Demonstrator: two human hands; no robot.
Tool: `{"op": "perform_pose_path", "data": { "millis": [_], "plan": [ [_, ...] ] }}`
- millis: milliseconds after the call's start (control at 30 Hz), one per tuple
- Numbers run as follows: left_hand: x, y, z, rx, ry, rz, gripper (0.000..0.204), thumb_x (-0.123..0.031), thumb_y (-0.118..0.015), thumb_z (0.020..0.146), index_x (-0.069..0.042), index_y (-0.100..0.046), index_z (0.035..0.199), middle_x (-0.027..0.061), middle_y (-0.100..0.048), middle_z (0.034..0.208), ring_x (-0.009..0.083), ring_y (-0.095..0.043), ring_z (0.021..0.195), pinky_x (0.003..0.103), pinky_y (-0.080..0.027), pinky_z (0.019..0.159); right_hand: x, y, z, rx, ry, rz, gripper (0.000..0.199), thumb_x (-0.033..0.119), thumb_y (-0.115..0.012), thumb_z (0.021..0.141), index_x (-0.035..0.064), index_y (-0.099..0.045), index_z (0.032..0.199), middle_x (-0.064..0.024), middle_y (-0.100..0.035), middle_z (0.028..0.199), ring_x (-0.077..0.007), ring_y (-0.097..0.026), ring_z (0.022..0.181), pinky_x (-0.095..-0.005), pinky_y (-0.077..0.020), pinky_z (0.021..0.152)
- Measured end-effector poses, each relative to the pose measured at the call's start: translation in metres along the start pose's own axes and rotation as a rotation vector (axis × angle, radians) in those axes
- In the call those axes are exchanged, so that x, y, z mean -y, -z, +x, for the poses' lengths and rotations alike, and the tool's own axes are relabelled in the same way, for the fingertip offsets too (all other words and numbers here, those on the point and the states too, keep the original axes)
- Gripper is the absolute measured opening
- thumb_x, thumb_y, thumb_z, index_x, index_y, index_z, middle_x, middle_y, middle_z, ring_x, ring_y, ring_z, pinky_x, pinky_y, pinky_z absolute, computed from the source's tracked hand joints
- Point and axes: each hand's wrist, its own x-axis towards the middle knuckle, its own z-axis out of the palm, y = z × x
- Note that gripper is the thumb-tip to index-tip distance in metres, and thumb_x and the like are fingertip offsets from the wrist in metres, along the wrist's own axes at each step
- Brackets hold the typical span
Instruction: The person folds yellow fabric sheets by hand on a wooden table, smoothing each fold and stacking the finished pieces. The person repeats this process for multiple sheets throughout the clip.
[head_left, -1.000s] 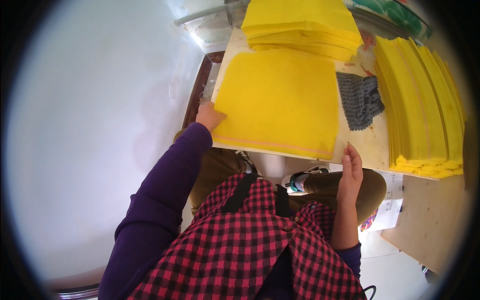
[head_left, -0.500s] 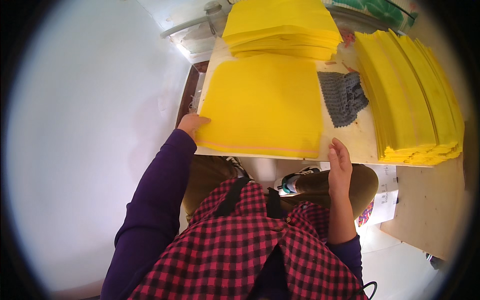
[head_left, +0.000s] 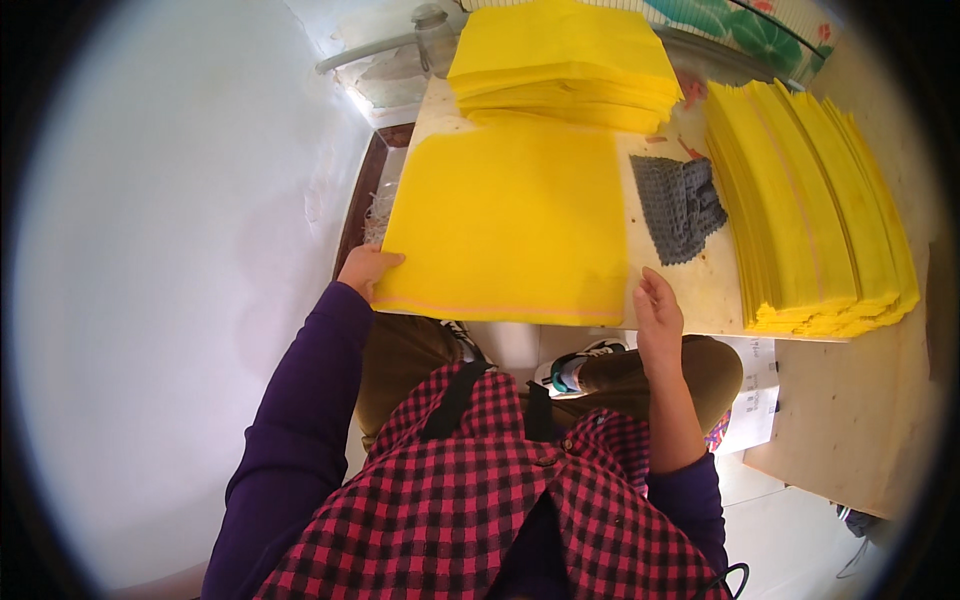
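A flat yellow fabric-like sheet with a pink line along its near edge lies on the pale wooden table in front of me. At its near left corner, my left hand grips the edge, thumb on top and the other fingers hidden beneath. My right hand is just beside the near right corner, holding nothing. Its fingers are stretched out and slightly bent, and a small gap seems to separate them from the sheet. I cannot tell whether one sheet or several lie there.
Behind the sheet stands a thick stack of yellow sheets. Tall bundles of folded yellow sheets fill the table's right side. A crumpled grey cloth lies between. At the back left is a bottle, and a white wall borders the left.
The whole view has shifted slightly. My right hand has come closer to the sheet's right edge. My left hand keeps its hold on the near left corner.
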Motion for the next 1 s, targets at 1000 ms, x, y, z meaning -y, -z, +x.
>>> {"op": "perform_pose_path", "data": {
  "millis": [1000],
  "plan": [
    [0.020, 0.021, 0.006, 0.115, -0.067, -0.220, 0.019, -0.008, -0.062, 0.086, 0.006, -0.062, 0.098, 0.0111, -0.068, 0.088, 0.0184, -0.066, 0.072, 0.031, -0.053, 0.067, 0.000, -0.037, 0.069, 0.035, 0.092, -0.008, 0.049, 0.026, -0.052, 0.097, -0.0053, -0.043, 0.133, -0.0177, -0.048, 0.135, -0.0243, -0.047, 0.124, -0.0319, -0.0348, 0.104]
  ]
}}
